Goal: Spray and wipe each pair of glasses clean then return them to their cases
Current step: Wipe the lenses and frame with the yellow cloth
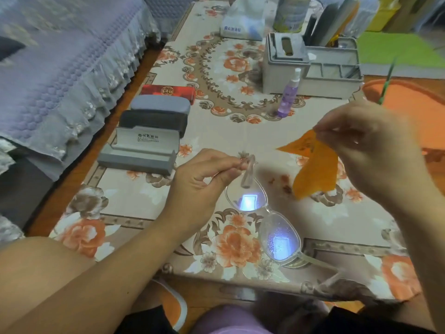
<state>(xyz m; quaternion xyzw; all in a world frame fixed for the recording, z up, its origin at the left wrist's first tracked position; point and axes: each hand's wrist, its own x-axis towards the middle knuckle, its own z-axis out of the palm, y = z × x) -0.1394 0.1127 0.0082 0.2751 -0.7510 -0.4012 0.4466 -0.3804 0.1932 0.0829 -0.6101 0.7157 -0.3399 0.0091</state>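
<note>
Head view: left hand [204,174] pinches a temple of the wet glasses [262,218] held above the table [240,131], right hand [366,145] pinches the cloth [315,169]; wiping appears due next, needing cloth brought onto a lens.

The green canister [292,13] and white bag [243,18] are cut off by the top edge.
</note>
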